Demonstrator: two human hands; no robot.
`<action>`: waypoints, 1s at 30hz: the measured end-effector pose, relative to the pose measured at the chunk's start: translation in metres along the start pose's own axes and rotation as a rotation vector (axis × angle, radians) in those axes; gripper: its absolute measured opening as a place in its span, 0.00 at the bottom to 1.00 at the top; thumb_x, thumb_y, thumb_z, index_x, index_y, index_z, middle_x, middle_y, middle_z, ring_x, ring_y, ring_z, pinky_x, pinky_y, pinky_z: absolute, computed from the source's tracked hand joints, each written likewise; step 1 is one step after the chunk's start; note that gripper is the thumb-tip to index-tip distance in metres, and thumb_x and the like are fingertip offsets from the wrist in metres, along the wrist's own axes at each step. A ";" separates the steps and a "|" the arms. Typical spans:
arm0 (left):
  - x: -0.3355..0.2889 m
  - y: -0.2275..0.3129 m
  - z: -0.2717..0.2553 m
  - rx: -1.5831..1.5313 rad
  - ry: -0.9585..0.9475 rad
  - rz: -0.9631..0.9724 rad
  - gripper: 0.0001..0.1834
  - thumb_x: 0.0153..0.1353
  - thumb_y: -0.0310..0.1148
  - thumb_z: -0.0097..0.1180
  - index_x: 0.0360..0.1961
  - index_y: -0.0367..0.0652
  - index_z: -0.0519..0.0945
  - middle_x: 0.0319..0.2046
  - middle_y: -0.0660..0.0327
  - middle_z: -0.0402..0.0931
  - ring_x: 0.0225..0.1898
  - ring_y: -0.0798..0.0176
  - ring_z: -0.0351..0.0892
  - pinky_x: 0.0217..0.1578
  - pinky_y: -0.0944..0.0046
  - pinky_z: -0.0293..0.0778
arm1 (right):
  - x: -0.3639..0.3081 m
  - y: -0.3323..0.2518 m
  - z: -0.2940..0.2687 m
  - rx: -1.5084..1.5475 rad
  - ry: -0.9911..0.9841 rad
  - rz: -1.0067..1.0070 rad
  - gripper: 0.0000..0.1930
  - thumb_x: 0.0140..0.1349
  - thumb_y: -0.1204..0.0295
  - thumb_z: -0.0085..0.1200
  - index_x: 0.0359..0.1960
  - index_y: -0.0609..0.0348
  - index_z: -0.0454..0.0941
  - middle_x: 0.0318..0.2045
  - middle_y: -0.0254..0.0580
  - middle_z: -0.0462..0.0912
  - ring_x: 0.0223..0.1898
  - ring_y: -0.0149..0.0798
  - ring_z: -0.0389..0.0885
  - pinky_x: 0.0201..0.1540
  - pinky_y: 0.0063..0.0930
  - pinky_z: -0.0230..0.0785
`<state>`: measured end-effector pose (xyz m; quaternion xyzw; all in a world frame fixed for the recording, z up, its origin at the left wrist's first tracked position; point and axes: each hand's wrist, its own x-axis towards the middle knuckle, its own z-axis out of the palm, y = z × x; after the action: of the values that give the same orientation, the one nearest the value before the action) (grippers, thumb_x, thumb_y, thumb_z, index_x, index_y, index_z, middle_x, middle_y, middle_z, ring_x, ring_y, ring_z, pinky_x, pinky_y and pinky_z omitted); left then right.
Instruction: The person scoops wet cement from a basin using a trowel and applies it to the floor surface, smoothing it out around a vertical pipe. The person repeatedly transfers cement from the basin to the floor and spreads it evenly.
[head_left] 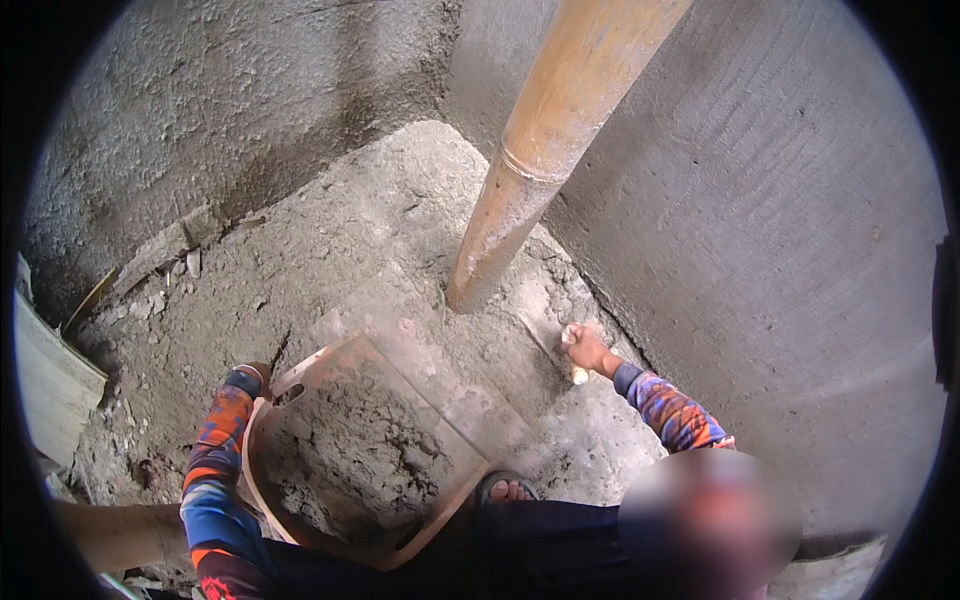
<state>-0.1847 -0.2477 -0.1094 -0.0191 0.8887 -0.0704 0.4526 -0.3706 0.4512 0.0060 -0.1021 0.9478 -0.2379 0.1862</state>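
Note:
My right hand (586, 350) is closed around a tool with a pale handle end, which looks like a trowel (579, 376). It is low over the grey mortar, close to the right wall. Most of its blade is hidden or coated in mortar. At the far left rim of an orange-brown tub (366, 350), beside a handle slot, my left hand (262, 374) looks curled. A thin dark line shows just past its fingers, too small to name. Wet grey mortar (350, 460) partly fills the tub, which stands by my legs.
A thick bamboo pole (530, 165) rises from the mortar-covered ground (330, 250). Rough plaster covers the left wall (240, 100); the right wall (760, 200) is smoother. Broken boards (55, 375) and rubble lie at left. My sandalled foot (508, 489) is beside the tub.

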 end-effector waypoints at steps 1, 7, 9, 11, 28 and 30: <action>0.002 -0.009 0.005 0.020 -0.016 -0.027 0.32 0.37 0.54 0.69 0.38 0.38 0.83 0.40 0.51 0.81 0.42 0.49 0.81 0.43 0.55 0.75 | 0.000 -0.008 -0.001 -0.144 0.010 -0.025 0.08 0.53 0.72 0.51 0.36 0.56 0.77 0.34 0.50 0.81 0.37 0.50 0.81 0.40 0.39 0.72; -0.014 0.039 -0.030 -0.044 -0.008 -0.032 0.30 0.40 0.52 0.69 0.38 0.38 0.83 0.38 0.52 0.82 0.40 0.49 0.81 0.41 0.55 0.75 | -0.049 -0.044 -0.078 -0.740 -0.041 0.255 0.37 0.56 0.71 0.50 0.68 0.44 0.50 0.45 0.62 0.76 0.46 0.55 0.79 0.47 0.44 0.74; -0.014 0.033 -0.029 -0.026 -0.004 -0.042 0.30 0.39 0.53 0.69 0.37 0.38 0.83 0.37 0.52 0.82 0.40 0.49 0.81 0.41 0.55 0.75 | -0.052 -0.037 -0.090 -0.745 0.062 0.222 0.38 0.55 0.73 0.50 0.68 0.49 0.48 0.45 0.63 0.76 0.45 0.56 0.80 0.45 0.44 0.74; -0.016 0.017 -0.024 -0.021 -0.004 -0.005 0.30 0.37 0.54 0.70 0.35 0.38 0.84 0.36 0.51 0.82 0.39 0.50 0.81 0.41 0.55 0.75 | -0.048 -0.036 -0.094 -0.705 0.168 0.190 0.33 0.54 0.75 0.50 0.64 0.59 0.54 0.44 0.63 0.76 0.43 0.57 0.80 0.44 0.43 0.75; -0.076 0.036 -0.035 -0.161 0.056 -0.204 0.27 0.42 0.53 0.68 0.32 0.37 0.84 0.32 0.49 0.81 0.36 0.51 0.82 0.39 0.56 0.76 | 0.073 -0.024 -0.080 -0.567 0.095 0.166 0.15 0.55 0.77 0.48 0.45 0.69 0.69 0.42 0.62 0.79 0.46 0.57 0.79 0.47 0.42 0.73; -0.071 0.052 -0.039 -0.239 0.104 -0.173 0.26 0.42 0.51 0.67 0.32 0.38 0.84 0.33 0.48 0.81 0.37 0.49 0.82 0.40 0.56 0.76 | 0.066 -0.006 -0.084 -0.579 0.079 0.151 0.17 0.51 0.79 0.50 0.44 0.72 0.68 0.40 0.66 0.79 0.46 0.57 0.79 0.47 0.43 0.73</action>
<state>-0.1731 -0.1847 -0.0370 -0.1457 0.9079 -0.0036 0.3929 -0.4635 0.4617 0.0575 -0.0709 0.9876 0.0530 0.1295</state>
